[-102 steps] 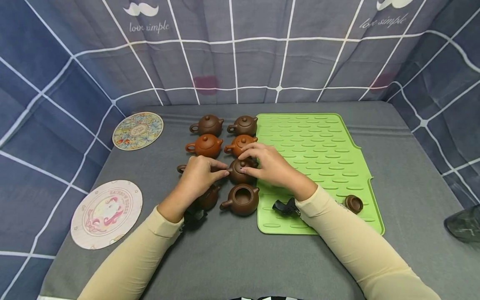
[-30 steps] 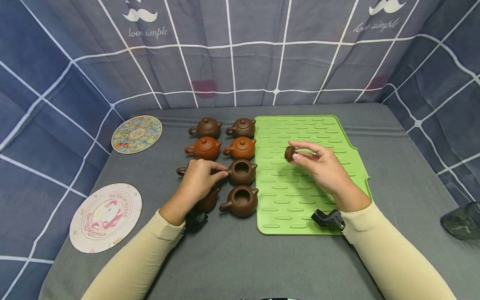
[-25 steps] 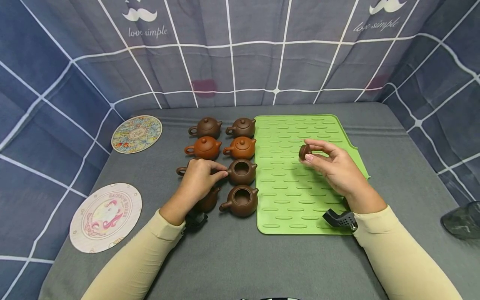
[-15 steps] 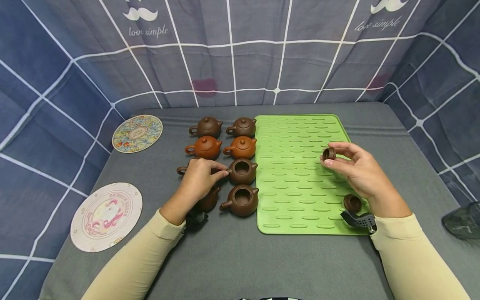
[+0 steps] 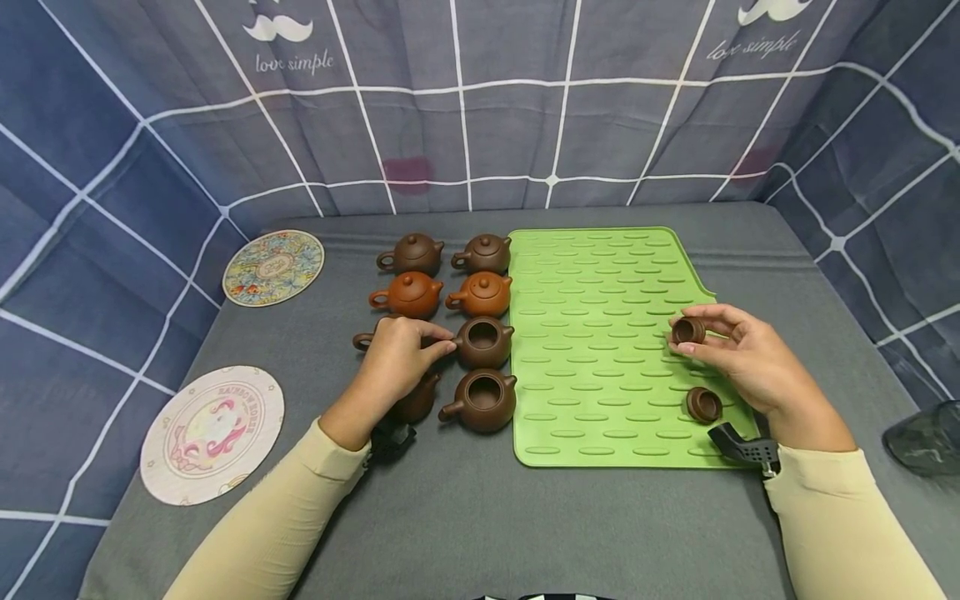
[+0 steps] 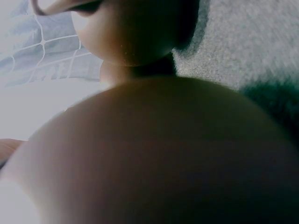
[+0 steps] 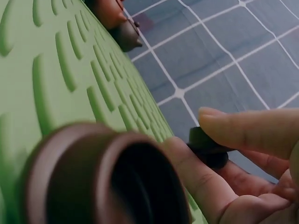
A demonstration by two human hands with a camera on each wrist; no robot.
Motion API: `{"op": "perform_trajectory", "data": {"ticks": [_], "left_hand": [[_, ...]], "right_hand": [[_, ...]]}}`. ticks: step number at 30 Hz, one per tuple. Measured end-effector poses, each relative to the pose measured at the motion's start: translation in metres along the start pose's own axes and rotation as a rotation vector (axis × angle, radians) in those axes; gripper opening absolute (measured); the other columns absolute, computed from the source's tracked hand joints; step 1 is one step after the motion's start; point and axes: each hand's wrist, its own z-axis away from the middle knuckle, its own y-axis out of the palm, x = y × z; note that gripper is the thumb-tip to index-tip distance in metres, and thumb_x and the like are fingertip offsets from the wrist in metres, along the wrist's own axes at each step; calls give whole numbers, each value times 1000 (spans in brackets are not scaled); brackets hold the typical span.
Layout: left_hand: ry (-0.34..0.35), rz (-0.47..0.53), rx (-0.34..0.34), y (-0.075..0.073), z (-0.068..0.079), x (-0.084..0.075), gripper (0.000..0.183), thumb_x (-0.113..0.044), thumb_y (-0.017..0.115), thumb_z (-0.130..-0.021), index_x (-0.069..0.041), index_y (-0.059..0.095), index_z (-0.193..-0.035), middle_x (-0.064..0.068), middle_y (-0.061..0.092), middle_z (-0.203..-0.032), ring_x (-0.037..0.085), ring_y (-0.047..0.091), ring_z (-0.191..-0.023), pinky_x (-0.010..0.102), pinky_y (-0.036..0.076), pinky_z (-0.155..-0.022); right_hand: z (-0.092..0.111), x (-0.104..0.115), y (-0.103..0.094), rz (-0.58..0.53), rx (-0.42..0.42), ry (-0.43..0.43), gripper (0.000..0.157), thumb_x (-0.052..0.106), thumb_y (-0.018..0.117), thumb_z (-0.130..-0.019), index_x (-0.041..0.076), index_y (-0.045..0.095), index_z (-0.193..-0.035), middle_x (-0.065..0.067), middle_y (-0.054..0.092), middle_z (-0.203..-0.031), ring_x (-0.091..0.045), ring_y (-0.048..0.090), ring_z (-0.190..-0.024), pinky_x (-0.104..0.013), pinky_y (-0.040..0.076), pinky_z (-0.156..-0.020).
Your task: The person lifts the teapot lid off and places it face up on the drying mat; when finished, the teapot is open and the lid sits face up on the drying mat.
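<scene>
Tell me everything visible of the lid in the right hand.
The lid is small, round and dark brown, and looks like matte clay. A raised collar rings its hollow underside. That open side faces leftward and toward the head camera, so the lid is tilted. The right hand pinches it, seen against the right part of the green mat.

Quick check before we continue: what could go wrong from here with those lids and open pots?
The held lid might slip, since the right hand seems to pinch it just with the fingertips. Lowering it, that hand or the black wrist piece could knock the other lid, close by on the green mat. If the left hand shifts the open teapot, it could bump the nearer open teapot.
</scene>
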Motion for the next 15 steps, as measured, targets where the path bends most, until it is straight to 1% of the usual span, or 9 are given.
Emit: {"op": "perform_trajectory", "data": {"ticks": [2,6,10,15], "left_hand": [[1,-2,-1,0,0,0,11,-19,85,-93,-11,87,-100,1,79,-95,21,74,-90,42,57,-81],[5,-3,-1,0,0,0,11,-19,85,-93,-12,87,-100,1,79,-95,21,74,-91,42,57,-82],[8,-3,3,0,0,1,11,-20,85,-93,-12,87,-100,1,79,-96,22,74,-93,43,57,-84],[11,-5,2,0,0,0,11,-20,85,-93,-12,87,-101,1,79,-96,23,74,-94,43,57,-85]], "right_hand": [[2,-1,-2,63,-14,14,42,-14,73,-93,-10,57,-131,-9,75,-114,-16,74,-99,-27,59,-81],[3,-4,-4,226,-26,27,39,-6,78,-93,-6,60,-128,1,75,-112,-9,71,-99,-20,56,-80],[2,-7,-4,314,-28,7,42,-3,81,-92,-8,63,-129,2,75,-113,-8,71,-98,-20,56,-80],[1,-9,-2,397,-58,-16,45,4,86,-90,-7,68,-129,4,76,-110,-4,72,-95,-18,56,-76]]}}
